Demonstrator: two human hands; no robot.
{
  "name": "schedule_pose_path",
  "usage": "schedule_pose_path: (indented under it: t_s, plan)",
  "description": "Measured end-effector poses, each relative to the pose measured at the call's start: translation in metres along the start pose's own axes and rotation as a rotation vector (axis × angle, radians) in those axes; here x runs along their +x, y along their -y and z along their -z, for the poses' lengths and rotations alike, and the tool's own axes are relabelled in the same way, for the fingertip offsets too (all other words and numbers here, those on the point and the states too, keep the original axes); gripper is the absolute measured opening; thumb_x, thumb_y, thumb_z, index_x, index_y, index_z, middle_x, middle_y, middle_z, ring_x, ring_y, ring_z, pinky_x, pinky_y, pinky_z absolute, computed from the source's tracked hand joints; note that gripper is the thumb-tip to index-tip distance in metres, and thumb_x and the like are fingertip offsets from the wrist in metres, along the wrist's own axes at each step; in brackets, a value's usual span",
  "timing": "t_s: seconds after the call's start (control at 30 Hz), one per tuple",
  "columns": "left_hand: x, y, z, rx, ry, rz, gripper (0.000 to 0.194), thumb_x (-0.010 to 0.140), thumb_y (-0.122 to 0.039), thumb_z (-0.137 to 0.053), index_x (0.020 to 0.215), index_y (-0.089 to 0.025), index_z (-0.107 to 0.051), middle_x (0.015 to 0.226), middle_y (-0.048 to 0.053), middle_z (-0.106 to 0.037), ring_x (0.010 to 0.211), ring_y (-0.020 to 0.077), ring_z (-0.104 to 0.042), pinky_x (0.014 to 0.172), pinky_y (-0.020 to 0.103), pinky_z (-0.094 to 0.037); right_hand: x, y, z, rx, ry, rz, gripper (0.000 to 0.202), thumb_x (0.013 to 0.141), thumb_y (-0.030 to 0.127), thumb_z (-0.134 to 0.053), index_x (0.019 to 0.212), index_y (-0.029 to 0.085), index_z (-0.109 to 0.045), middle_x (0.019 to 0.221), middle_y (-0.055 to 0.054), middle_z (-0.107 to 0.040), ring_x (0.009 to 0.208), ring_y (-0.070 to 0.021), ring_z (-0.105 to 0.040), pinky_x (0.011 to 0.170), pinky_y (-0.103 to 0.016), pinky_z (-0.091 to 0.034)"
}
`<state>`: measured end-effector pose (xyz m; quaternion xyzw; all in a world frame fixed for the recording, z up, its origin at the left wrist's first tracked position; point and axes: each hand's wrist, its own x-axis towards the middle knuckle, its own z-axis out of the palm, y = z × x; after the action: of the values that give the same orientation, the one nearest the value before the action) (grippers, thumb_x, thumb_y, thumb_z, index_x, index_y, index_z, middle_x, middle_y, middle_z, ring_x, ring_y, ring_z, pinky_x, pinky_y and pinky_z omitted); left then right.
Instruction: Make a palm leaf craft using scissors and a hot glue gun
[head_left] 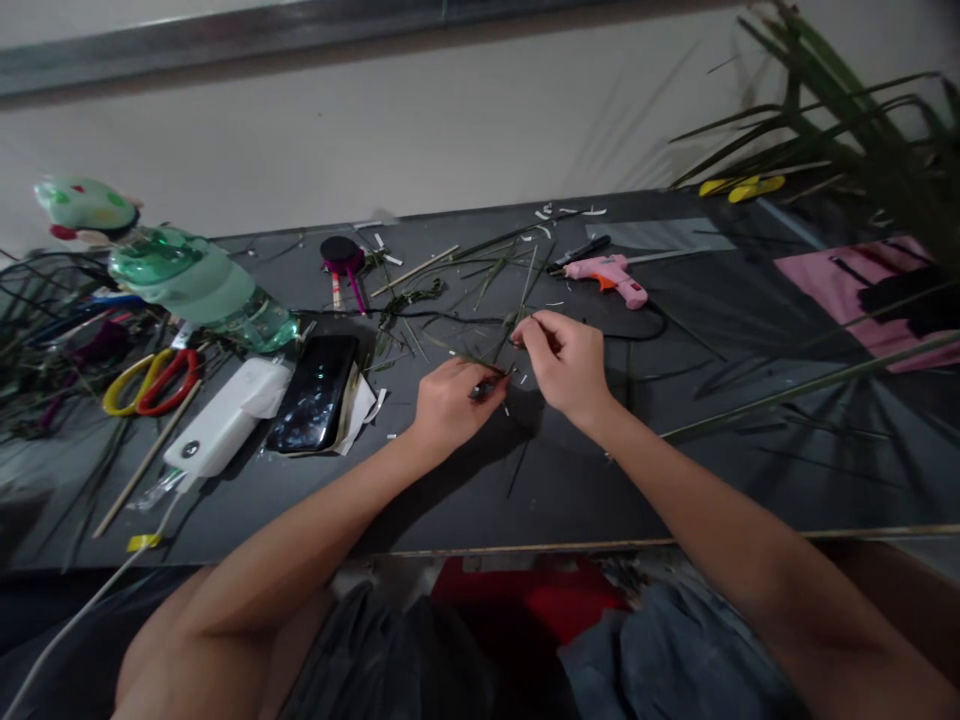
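Note:
My left hand (454, 408) is closed in a pinch over the middle of the dark table. Between its fingers is a thin green leaf strip (480, 366), and a small dark bit shows beside the fingertips, too blurred to name. Just to the right and slightly farther off, my right hand (566, 362) is also pinched. Its fingertips close on something small and greenish that I cannot make out. Thin green strips lie on the table (450, 510) around both hands. A pink glue gun (609, 278) rests beyond my right hand.
At left stand a green plastic bottle (202, 285), scissors with yellow and red handles (169, 383), a white power bank (229, 418) and a black phone (315, 392). Long leaves (847, 120) spread at the right over pink material (840, 285). The wall (450, 120) bounds the back.

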<state>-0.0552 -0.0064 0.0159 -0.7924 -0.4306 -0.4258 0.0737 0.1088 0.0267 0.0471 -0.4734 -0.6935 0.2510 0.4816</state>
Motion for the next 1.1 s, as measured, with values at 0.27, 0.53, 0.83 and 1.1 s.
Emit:
schedule_pose_path:
  t_s: [0.27,0.53,0.83,1.1]
  plan:
    - [-0.001,0.003,-0.003,0.055,0.004,-0.047,0.015,0.087,-0.025,-0.066,0.073,-0.018,-0.067,0.069,0.001,-0.073,0.059,0.0124,-0.065,0.057,0.023,-0.050,0.011,-0.009,0.013,-0.205,-0.164,0.239,0.035,0.094,0.032,-0.041,0.073,0.017,-0.064,0.070,-0.003,-0.067,0.063,-0.0118,-0.058,0.063,-0.025,-0.040]
    - [-0.001,0.007,-0.004,0.156,0.018,-0.084,0.016,0.084,-0.023,-0.065,0.069,-0.018,-0.068,0.066,0.004,-0.071,0.061,0.0164,-0.066,0.055,0.027,-0.047,0.019,-0.023,0.021,-0.273,-0.077,0.196,0.035,0.093,0.033,-0.039,0.074,0.018,-0.063,0.074,-0.006,-0.066,0.068,-0.0145,-0.058,0.068,-0.028,-0.041]
    - [0.008,0.010,0.001,-0.081,0.174,0.173,0.015,0.083,-0.027,-0.066,0.071,-0.019,-0.067,0.076,0.004,-0.073,0.071,0.0173,-0.065,0.067,0.029,-0.052,0.028,-0.037,0.018,-0.177,0.091,0.030,0.026,0.084,0.033,-0.051,0.070,0.015,-0.065,0.068,-0.004,-0.066,0.060,-0.0119,-0.054,0.063,-0.027,-0.039]
    - [0.014,0.010,0.005,-0.381,0.207,0.174,0.013,0.085,-0.030,-0.067,0.078,-0.020,-0.071,0.086,0.005,-0.073,0.099,0.0206,-0.063,0.088,0.036,-0.052,0.015,-0.020,0.007,0.045,0.163,0.004,0.032,0.088,0.038,-0.049,0.083,0.013,-0.069,0.073,-0.005,-0.067,0.064,-0.0112,-0.057,0.062,-0.024,-0.042]
